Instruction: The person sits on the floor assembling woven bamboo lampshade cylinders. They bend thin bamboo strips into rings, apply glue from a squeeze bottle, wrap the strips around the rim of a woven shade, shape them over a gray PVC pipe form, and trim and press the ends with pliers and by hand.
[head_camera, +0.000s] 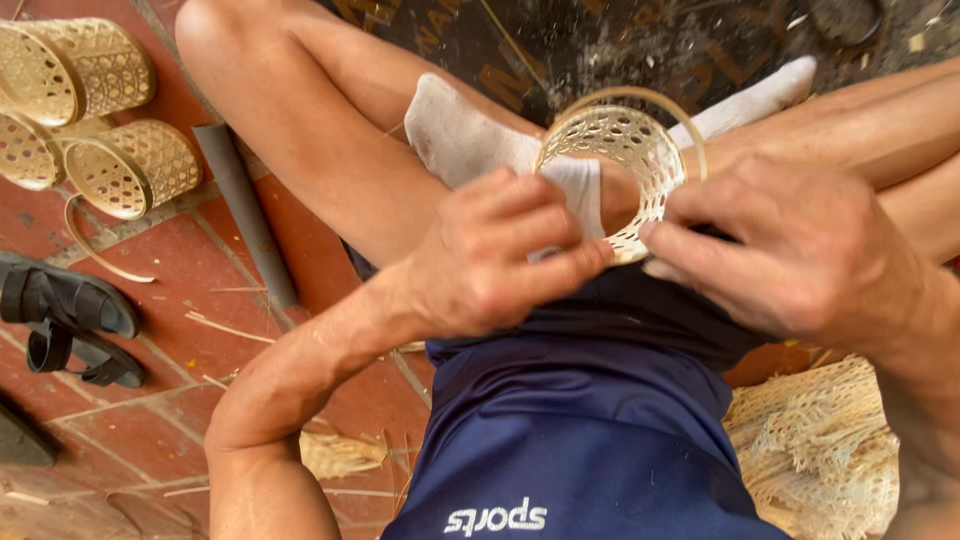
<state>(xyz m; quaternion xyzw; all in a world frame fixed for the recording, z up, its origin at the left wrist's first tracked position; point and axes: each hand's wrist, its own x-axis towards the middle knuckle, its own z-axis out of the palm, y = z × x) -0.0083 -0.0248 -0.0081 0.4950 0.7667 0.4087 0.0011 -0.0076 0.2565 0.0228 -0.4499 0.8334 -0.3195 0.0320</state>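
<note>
Item: one small woven basket (625, 160), openwork cane, cylindrical, held over our lap between our crossed legs, where both hands reach it easily. We grip its near rim with our left hand (490, 255), fingers pinched narrow on the weave, and our right hand (790, 250) closes likewise on the rim's other side, steadying it; a thin hoop (640, 98) rings the far edge. Stock set aside on the red tile floor (180, 300): three finished baskets (135, 165), lying on their sides. Also: a grey pipe (245, 215), black sandals (70, 320), loose woven mesh (815, 440) at our right.
</note>
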